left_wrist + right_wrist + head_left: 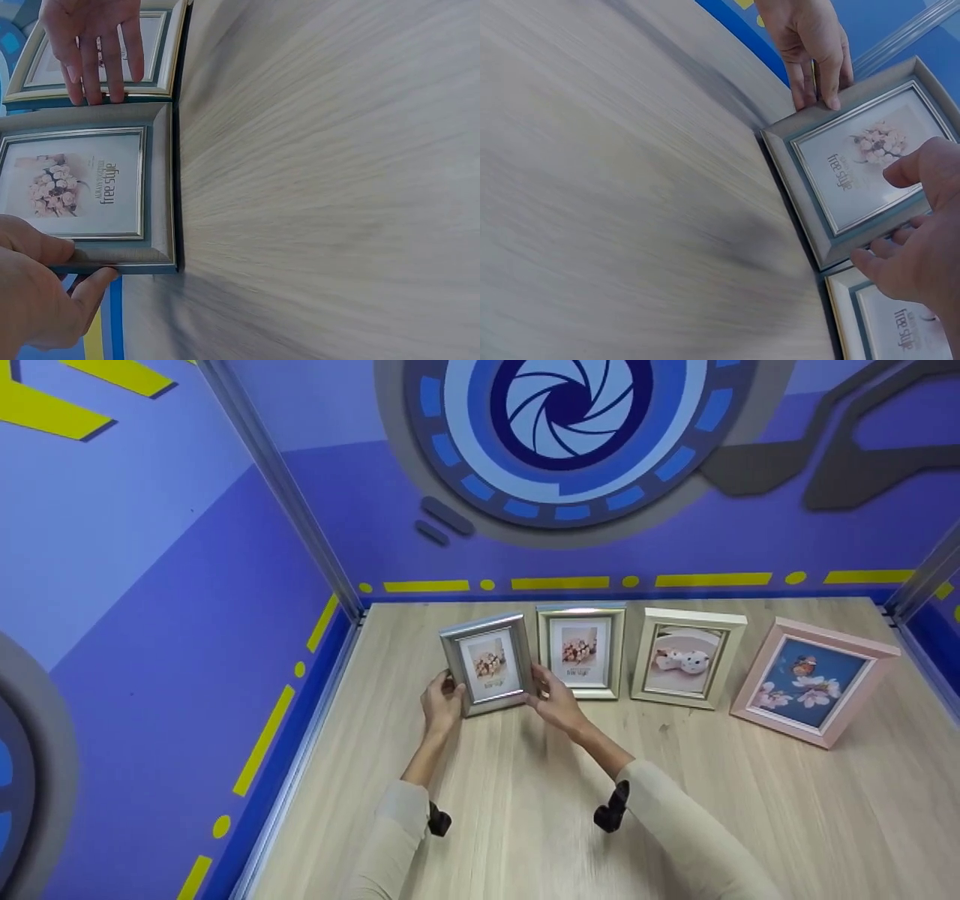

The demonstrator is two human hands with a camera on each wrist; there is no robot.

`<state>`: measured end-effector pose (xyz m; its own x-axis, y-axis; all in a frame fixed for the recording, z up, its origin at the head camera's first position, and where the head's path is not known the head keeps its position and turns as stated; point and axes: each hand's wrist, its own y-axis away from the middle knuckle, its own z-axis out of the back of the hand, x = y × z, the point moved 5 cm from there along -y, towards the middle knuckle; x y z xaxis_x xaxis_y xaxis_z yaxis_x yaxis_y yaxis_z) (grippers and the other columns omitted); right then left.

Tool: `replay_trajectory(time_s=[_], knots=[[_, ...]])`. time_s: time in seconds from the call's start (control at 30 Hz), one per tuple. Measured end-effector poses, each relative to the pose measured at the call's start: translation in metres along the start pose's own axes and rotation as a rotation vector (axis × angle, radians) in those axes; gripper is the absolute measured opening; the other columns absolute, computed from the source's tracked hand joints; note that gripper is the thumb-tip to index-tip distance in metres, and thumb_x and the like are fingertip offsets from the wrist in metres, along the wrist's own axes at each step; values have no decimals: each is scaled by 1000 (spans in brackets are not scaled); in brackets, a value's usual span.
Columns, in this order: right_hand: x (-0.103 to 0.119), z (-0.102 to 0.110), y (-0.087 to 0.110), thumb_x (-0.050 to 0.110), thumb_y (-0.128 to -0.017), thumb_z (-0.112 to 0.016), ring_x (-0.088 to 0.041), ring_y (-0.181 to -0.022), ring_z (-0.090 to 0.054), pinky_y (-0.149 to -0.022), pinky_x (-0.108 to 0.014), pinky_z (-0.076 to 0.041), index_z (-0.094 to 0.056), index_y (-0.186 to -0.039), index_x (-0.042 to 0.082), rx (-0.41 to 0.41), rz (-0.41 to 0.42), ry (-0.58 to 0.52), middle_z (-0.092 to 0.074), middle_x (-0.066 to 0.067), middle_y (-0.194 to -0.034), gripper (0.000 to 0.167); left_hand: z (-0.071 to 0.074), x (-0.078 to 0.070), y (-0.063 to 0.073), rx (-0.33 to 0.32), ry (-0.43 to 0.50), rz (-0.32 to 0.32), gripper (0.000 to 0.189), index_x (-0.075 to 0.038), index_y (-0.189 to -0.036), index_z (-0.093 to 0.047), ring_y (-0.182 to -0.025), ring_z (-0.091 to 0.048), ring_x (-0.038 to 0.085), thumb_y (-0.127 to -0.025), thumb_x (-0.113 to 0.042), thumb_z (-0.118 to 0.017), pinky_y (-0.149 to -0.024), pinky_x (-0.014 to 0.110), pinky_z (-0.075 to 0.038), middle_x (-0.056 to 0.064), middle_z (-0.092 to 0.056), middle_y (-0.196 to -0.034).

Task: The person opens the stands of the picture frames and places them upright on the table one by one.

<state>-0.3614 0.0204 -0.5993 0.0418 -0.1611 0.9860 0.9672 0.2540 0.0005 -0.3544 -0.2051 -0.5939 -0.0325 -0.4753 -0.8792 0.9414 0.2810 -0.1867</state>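
Note:
A grey picture frame (491, 662) with a bouquet print stands tilted on the wooden tabletop, at the left end of a row. My left hand (441, 706) pinches its left edge, thumb (49, 249) on the front border and the other fingers partly hidden behind. At the opposite edge is my right hand (555, 703), its fingers fairly straight along the side. In the right wrist view its thumb (911, 171) overlaps the front of the frame. Just right of that hand stands a champagne-coloured picture frame (580, 651) with a similar bouquet print.
Farther right stand a cream picture frame (686, 660) with a white spotted object in its picture and a pink picture frame (816, 684) with blossoms. A blue-purple wall (345, 502) closes off the back, and another panel (150, 607) rises along the left side of the tabletop (517, 825).

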Motion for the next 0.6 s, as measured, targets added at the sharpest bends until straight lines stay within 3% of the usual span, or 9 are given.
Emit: replay_trajectory(time_s=[0.17,0.33,0.47,0.6], knots=[[-1,7,3,4,-97,-62,-48,-145,-40,-116,-54,-42,-31,-155,-7,66,-24,20,-37,-30,-159,67,1,6,4,17,-3,23,35,6,-132,-60,-109,-67,36,-98,-1,-62,-98,47,-56,25,-68,-116],[-7,18,11,3,-99,-56,-48,-135,-52,-111,-52,-48,-38,-151,-10,109,-36,93,-51,-35,-146,56,5,16,12,12,-47,82,35,5,-133,-58,-111,-66,35,-99,-3,-60,-98,47,-56,22,-68,-119],[-9,30,17,1,-100,-53,-47,-122,-62,-103,-52,-53,-52,-138,-14,205,53,219,-62,-36,-130,41,10,25,22,-3,-163,128,31,2,-127,-62,-104,-69,32,-98,-5,-62,-91,48,-57,19,-71,-115],[-7,46,24,0,-99,-53,-45,-109,-68,-96,-53,-56,-61,-125,-15,265,199,393,-68,-34,-117,31,12,29,32,39,-297,151,21,2,-115,-68,-98,-71,32,-96,-8,-63,-87,49,-58,18,-74,-106]])
